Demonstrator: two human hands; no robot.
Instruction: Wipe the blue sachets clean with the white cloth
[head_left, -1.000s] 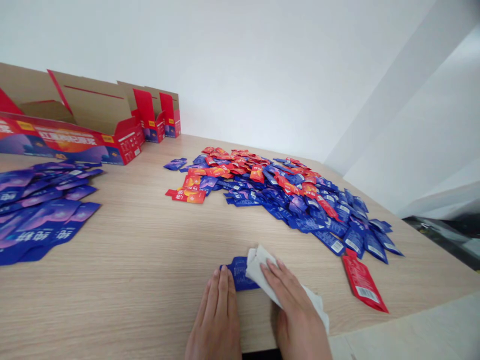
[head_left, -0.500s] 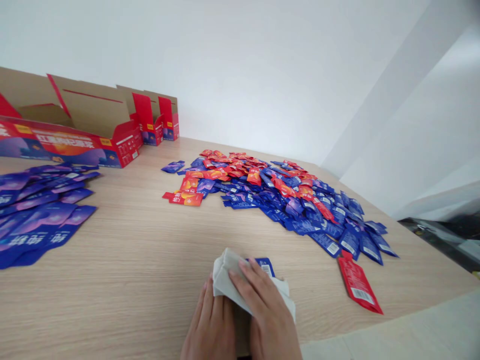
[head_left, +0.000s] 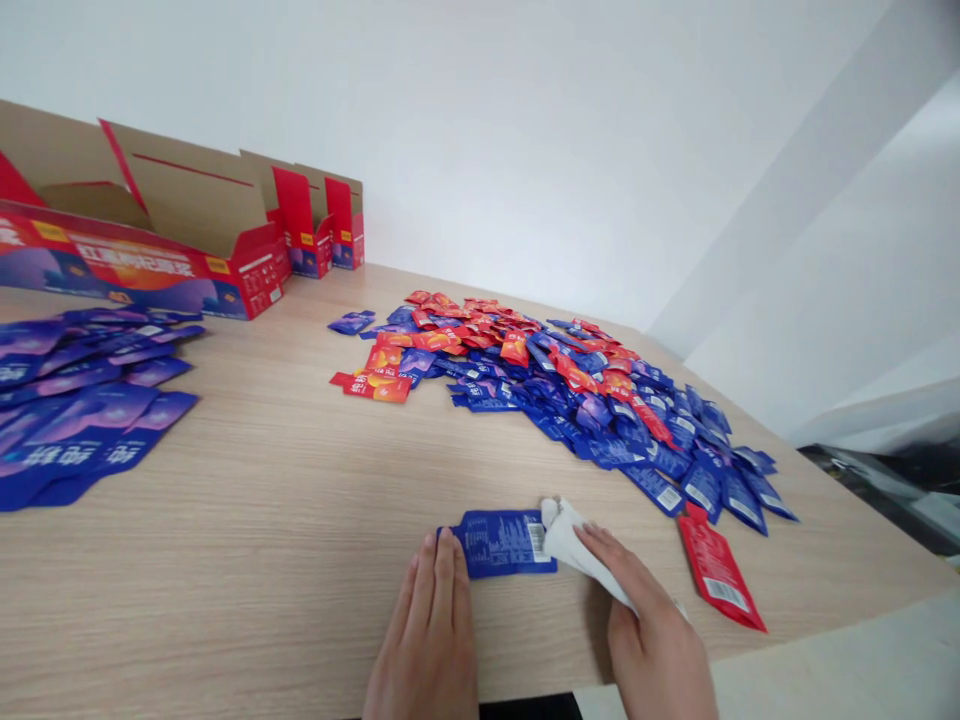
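Two bare hands at the table edge. Left hand (head_left: 427,640) lies flat, fingers together, tips on the lower edge of a blue foil sachet (head_left: 501,543). Right hand (head_left: 651,640) is partly closed on a white cloth (head_left: 581,540) touching the sachet's barcode end. Sachet lies flat; judged light, thin and slippery, best taken by its sealed edges. Beyond: a red sachet (head_left: 720,570), a heap of red and blue sachets (head_left: 555,375), open red cartons (head_left: 150,265).

Blue sachet (head_left: 501,544) with white text, white cloth (head_left: 574,540), red sachet (head_left: 720,572) with white barcode, pale wood-grain tabletop (head_left: 225,560)
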